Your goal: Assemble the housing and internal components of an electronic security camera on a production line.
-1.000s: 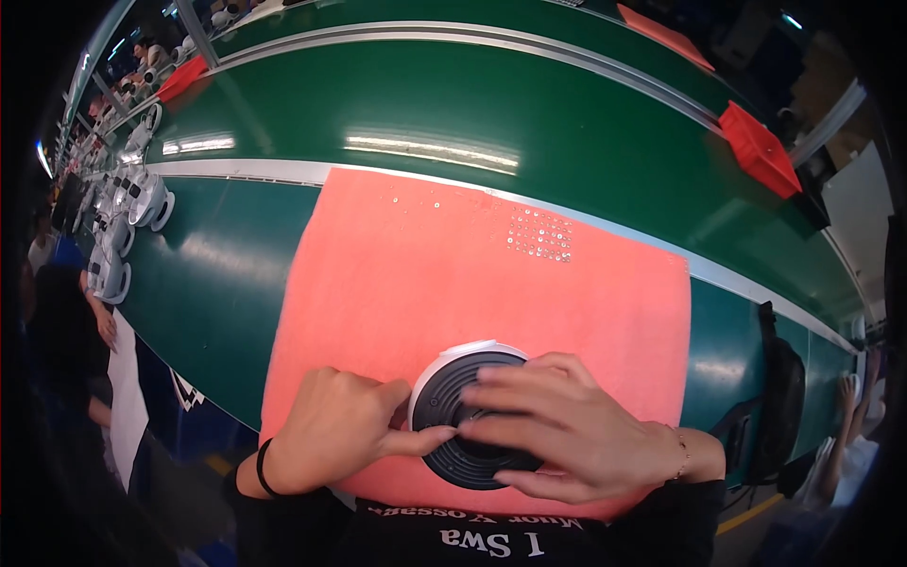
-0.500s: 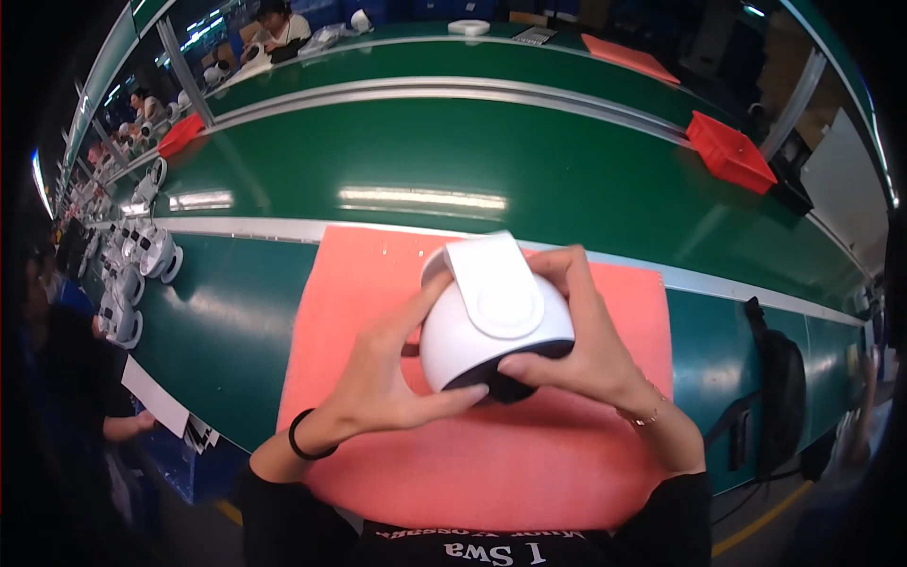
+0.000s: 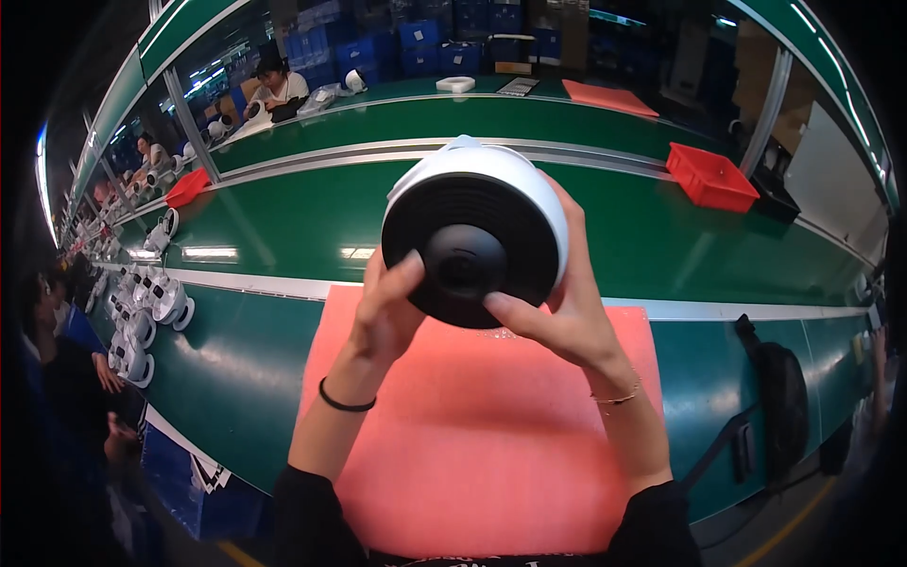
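Turned since earlier, the white-shelled camera [image 3: 475,203] shows me its black face [image 3: 524,236]. Left hand [image 3: 383,312] and right hand [image 3: 574,317] grip it.

This looks like a factory floor, an assembly line of some kind. Long green worktops [image 3: 227,364] run side by side across the view, edged with metal rails [image 3: 312,161] and broken by upright metal posts [image 3: 770,113]. Many white devices of similar make [image 3: 156,307] crowd the left end of the near worktop, and the round white and black device [image 3: 472,203] held up here looks akin to them. Other people [image 3: 276,94] are at places along the line. Red plastic bins [image 3: 713,180] sit on the worktops, blue boxes [image 3: 419,61] are stacked at the back, strip lights [image 3: 42,194] shine overhead, and a yellow line [image 3: 798,524] marks the floor.
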Demonstrator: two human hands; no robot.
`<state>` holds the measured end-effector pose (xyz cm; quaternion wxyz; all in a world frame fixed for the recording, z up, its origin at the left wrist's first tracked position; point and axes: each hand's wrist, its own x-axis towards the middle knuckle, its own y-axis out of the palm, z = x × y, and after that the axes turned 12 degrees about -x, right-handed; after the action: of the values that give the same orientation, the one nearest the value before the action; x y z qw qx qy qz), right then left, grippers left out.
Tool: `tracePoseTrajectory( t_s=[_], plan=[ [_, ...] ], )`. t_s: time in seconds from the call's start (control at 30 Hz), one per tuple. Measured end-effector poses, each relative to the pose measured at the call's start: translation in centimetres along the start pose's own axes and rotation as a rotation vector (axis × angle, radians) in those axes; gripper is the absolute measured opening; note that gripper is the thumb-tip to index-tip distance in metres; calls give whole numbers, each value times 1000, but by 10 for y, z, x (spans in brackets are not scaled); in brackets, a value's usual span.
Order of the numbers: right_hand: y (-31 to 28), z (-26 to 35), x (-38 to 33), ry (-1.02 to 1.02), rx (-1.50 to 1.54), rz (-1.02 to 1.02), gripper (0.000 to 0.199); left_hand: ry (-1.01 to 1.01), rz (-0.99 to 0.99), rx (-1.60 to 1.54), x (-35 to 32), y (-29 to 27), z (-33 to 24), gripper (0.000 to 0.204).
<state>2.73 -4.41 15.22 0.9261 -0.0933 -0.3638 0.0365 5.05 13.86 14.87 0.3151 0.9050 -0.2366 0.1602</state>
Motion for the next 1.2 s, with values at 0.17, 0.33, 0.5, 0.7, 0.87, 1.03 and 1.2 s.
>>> tracePoseTrajectory(
  t_s=[0.17,0.33,0.5,0.7,0.87,1.03,1.2],
  plan=[
    [18,-21,-2,-59,-166,-113,98,51,-349,-197,15,9,37,67],
    [17,-30,1,-121,-342,-144,98,170,-355,-244,25,-3,56,66],
    [13,-44,3,87,-106,-206,91,65,-342,-191,46,-8,65,58],
    [-1,-87,2,564,342,-261,76,-285,-234,-318,57,-26,92,55],
    [-10,-139,-7,740,661,-419,56,-315,-298,76,44,-50,139,54],
    [-23,-170,-10,792,575,-615,59,-135,11,740,15,-63,177,33],
    [-33,-178,-25,851,633,-546,71,-157,162,847,15,-47,162,19]
  ],
)
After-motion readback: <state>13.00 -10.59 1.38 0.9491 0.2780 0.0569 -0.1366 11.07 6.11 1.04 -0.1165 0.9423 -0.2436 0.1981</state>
